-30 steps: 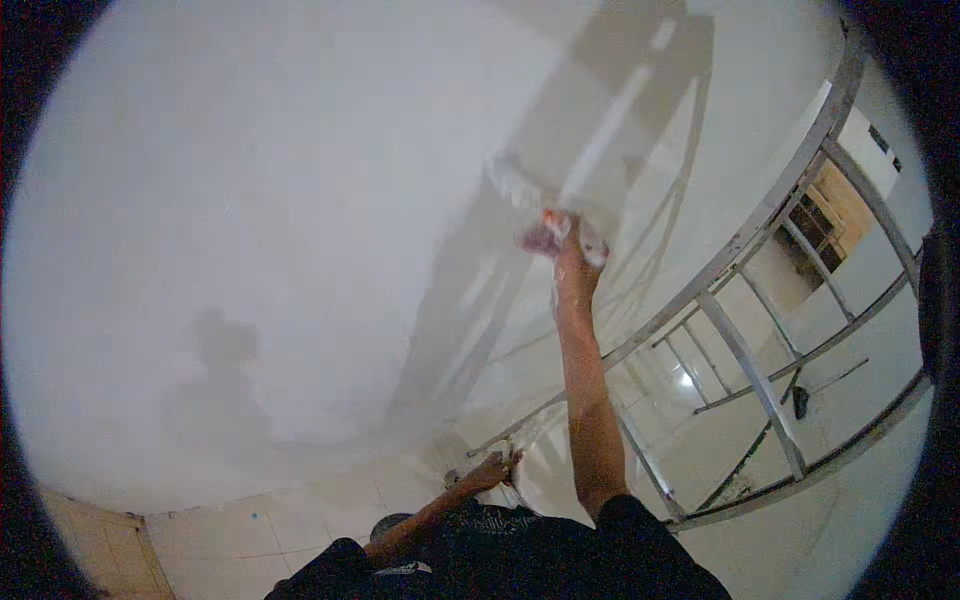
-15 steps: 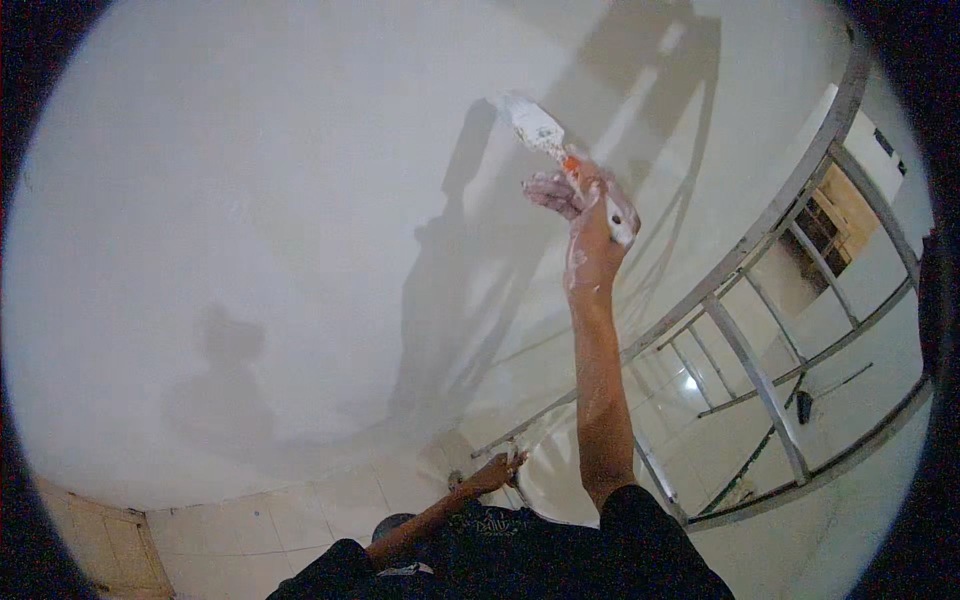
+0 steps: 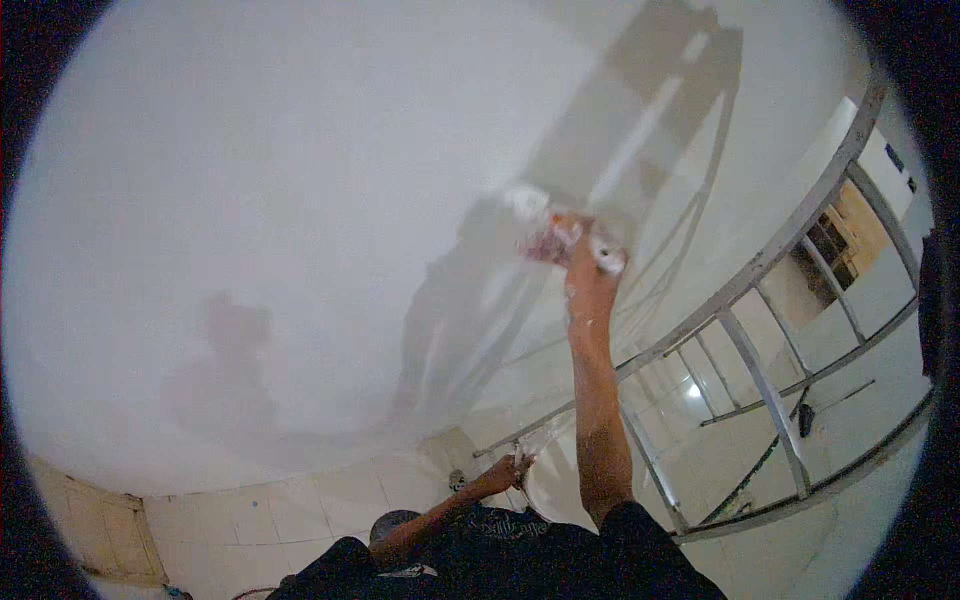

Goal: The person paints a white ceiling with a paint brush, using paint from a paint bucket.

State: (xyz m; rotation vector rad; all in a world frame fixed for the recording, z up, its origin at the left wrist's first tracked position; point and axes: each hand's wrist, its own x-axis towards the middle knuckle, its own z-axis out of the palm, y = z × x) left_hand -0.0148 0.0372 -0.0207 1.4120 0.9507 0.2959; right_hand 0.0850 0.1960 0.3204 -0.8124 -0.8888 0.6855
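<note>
We see, from largest to smallest, a white wall (image 3: 300, 200) filling most of the head view, a grey metal scaffold frame (image 3: 770, 400) curving along its right side, a pale tiled floor (image 3: 260, 510) far below, and our two arms rising from the lower edge.

The right hand (image 3: 585, 270) is stretched overhead, its grip closed around a paint roller (image 3: 545, 225) (white sleeve, reddish handle) whose head lies against the wall. Half a second ago the roller stood higher and tilted up to the left; a second ago it sat lower, near the present height. The roller has therefore gone up and come back down, which we read as one full stroke over the same strip of wall, with the coat being worked in rather than carried to a new area.

The left hand (image 3: 505, 470) is held low, just beside a scaffold bar (image 3: 530, 440); it appears closed on the bar or on something small there, but the view is too blurred for us to tell. It has stayed in that place throughout.
</note>
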